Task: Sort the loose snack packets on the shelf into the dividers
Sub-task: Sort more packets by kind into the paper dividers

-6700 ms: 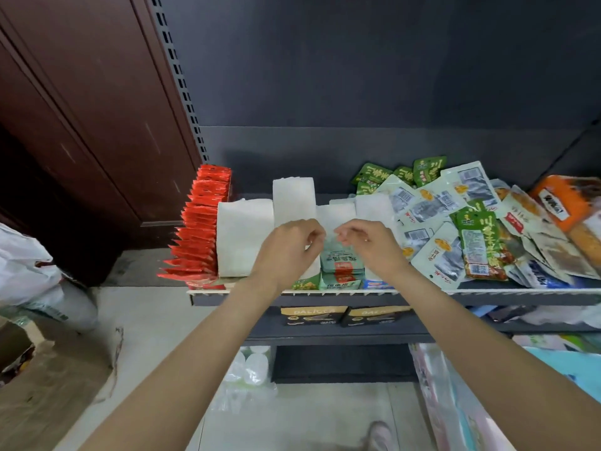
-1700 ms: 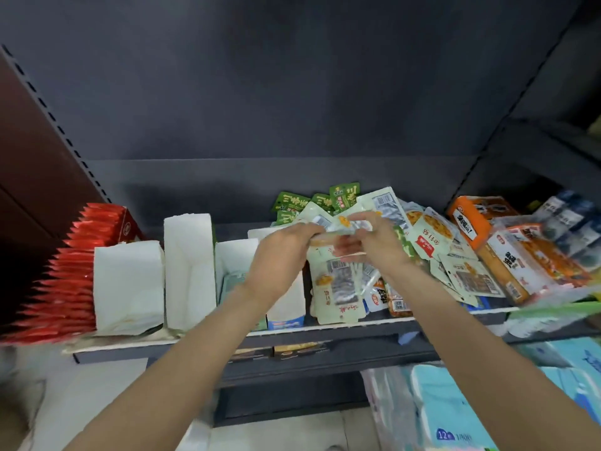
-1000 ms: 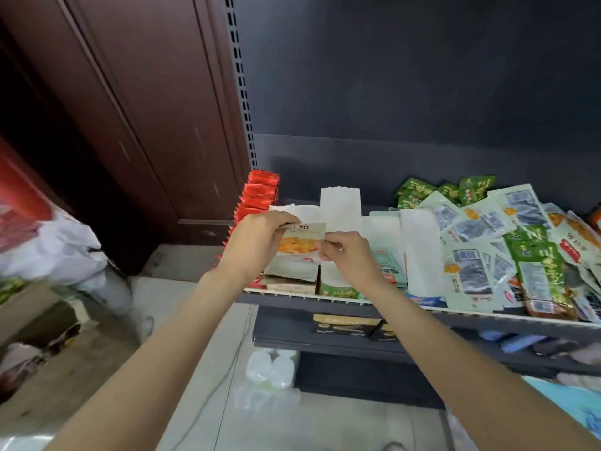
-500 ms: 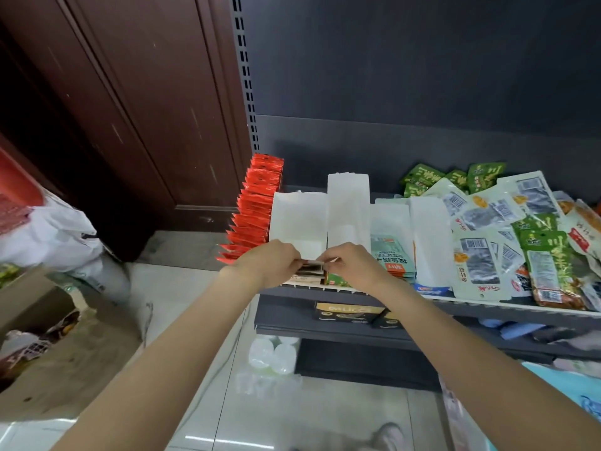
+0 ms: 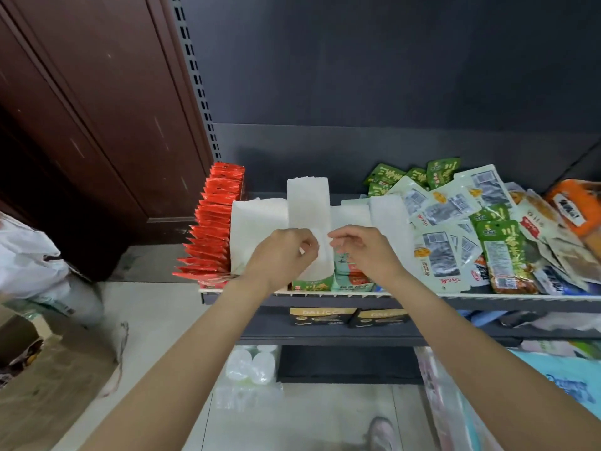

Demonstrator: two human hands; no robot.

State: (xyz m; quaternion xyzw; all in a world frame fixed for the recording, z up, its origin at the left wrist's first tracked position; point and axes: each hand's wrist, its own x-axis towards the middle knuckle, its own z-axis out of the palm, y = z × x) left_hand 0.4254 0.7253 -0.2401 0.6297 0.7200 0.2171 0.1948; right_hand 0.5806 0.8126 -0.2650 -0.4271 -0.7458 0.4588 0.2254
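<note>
My left hand (image 5: pixel 286 252) and my right hand (image 5: pixel 362 250) hover side by side over the front of the shelf (image 5: pixel 507 297), fingers loosely curled, with nothing visible in either. Between them stands a tall white divider (image 5: pixel 309 206); more white dividers (image 5: pixel 257 222) flank it. Green and teal packets (image 5: pixel 344 275) sit in the slots below my hands. A loose pile of pale snack packets (image 5: pixel 448 222) lies to the right, with small green packets (image 5: pixel 387 174) behind it.
A tight row of red packets (image 5: pixel 214 229) fills the shelf's left end. Orange packs (image 5: pixel 572 206) lie at the far right. Dark boxes (image 5: pixel 318 315) sit on the lower shelf. A cardboard box (image 5: pixel 48 379) and white bags (image 5: pixel 29 262) are on the floor to the left.
Both hands were low at the shelf front, pressing a packet down into a slot. They have since lifted and come apart, and the packet is no longer in them.
</note>
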